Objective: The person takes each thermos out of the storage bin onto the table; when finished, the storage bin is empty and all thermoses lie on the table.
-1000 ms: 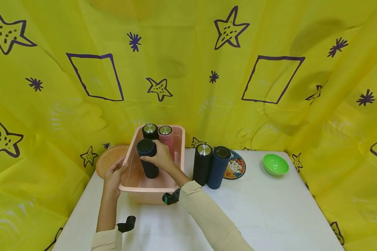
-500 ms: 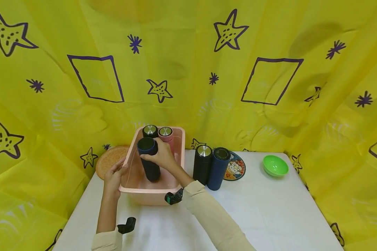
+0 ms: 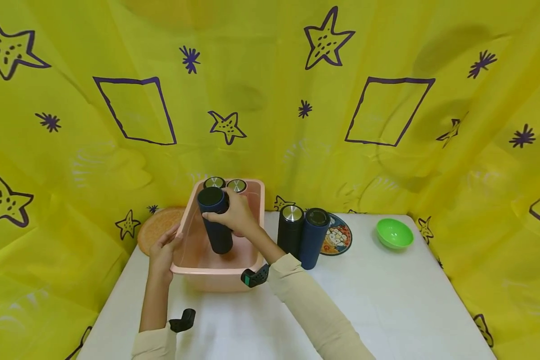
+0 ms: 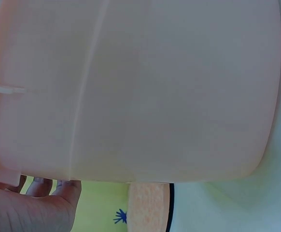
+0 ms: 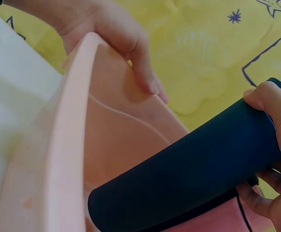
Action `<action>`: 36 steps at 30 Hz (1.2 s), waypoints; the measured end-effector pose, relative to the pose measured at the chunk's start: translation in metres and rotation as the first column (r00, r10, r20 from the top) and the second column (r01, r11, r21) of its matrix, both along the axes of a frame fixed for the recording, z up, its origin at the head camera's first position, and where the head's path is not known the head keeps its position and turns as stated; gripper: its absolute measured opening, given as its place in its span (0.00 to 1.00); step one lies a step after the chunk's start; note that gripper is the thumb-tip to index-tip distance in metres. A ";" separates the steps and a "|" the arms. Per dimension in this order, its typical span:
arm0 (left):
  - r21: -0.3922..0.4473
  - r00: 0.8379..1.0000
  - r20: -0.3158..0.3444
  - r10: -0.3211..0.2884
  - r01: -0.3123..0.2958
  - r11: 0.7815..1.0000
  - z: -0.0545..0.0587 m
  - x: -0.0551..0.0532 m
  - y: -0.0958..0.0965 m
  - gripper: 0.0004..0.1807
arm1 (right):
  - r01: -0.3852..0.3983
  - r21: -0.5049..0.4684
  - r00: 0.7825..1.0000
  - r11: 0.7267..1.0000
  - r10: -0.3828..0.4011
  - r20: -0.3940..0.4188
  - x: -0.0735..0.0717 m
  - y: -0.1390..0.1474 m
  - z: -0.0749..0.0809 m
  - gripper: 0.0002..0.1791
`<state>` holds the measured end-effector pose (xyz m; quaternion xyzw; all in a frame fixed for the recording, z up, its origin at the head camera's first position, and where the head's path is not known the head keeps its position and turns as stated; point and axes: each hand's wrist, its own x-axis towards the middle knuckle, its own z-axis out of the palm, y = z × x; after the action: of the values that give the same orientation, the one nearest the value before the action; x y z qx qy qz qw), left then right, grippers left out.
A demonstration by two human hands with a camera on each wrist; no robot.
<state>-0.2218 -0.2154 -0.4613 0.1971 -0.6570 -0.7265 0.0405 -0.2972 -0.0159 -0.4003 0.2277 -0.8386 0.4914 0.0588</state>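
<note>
My right hand [image 3: 236, 215] grips a dark blue thermos flask [image 3: 218, 235] near its top, fingers on one side and thumb on the other. The flask is slightly tilted, its lower end inside the pink plastic tub [image 3: 193, 270]; whether it touches the floor, I cannot tell. On the tub's left rim, my left hand [image 3: 162, 255] holds on, and the right wrist view shows its thumb side over the wall. Behind the held flask stand a black flask [image 3: 214, 182] with a silver lid and a pink flask [image 5: 225, 218], both partly hidden.
Right of the tub, a black flask [image 3: 290, 235] and a blue flask [image 3: 312, 245] stand together on the white table [image 3: 387, 310], before a patterned round plate [image 3: 337, 240]. A green bowl [image 3: 394, 234] sits farther right. An orange round mat [image 3: 150, 232] lies behind the left hand.
My right hand has lifted the dark blue flask a little and shifted slightly right, covering more of the pink flask. The left hand keeps its place on the tub rim.
</note>
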 end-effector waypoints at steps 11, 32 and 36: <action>0.017 1.000 -0.015 -0.010 0.010 1.000 0.003 -0.004 0.003 0.28 | 0.013 -0.035 0.998 0.999 -0.015 -0.067 0.003 0.016 0.027 0.37; 0.013 1.000 0.013 -0.004 0.003 1.000 0.000 -0.003 0.002 0.28 | -0.069 -0.263 0.975 0.962 0.009 -0.224 0.027 0.047 0.094 0.33; 0.004 1.000 0.010 -0.007 0.007 1.000 -0.001 -0.002 0.002 0.28 | -0.075 -0.287 0.967 0.955 0.000 -0.253 0.033 0.058 0.101 0.33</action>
<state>-0.2237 -0.2136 -0.4618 0.1987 -0.6563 -0.7270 0.0343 -0.2644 0.0422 -0.2991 0.2925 -0.7374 0.5790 0.1882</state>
